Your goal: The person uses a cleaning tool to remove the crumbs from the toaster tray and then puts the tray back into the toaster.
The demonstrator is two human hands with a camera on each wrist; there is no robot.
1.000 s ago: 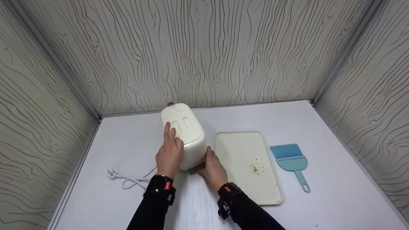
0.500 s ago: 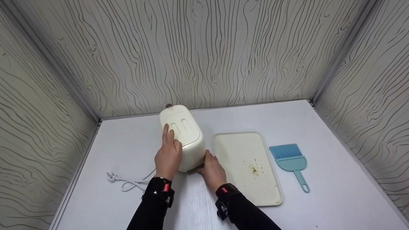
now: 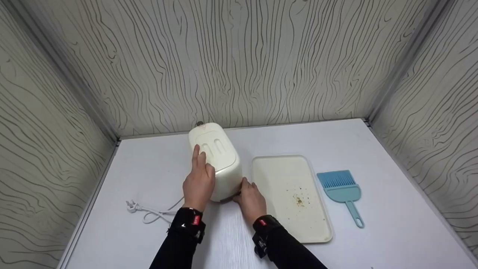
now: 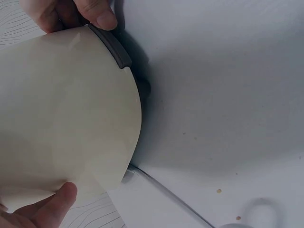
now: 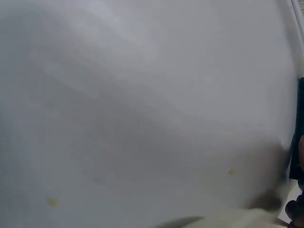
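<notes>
A cream toaster stands left of the table's middle, a lidded top with two long grooves facing up. My left hand rests on its near left corner, two fingers straight along the lid's edge. Low at the near end, my right hand lies against the toaster's right side. In the left wrist view, the right thumb pinches the end of the brown crumb tray at the toaster's bottom edge. The right wrist view shows mostly bare tabletop, with the right hand's grip out of sight.
A cream rectangular tray holding crumbs lies to the right. Beyond it is a blue-green brush and dustpan set. The toaster's white plug and cord lie at left. Patterned panels enclose the table.
The brown crumb tray, which stuck out at the toaster's near end, has slid inward under my right hand and shows less. My left hand stays in place on the toaster.
</notes>
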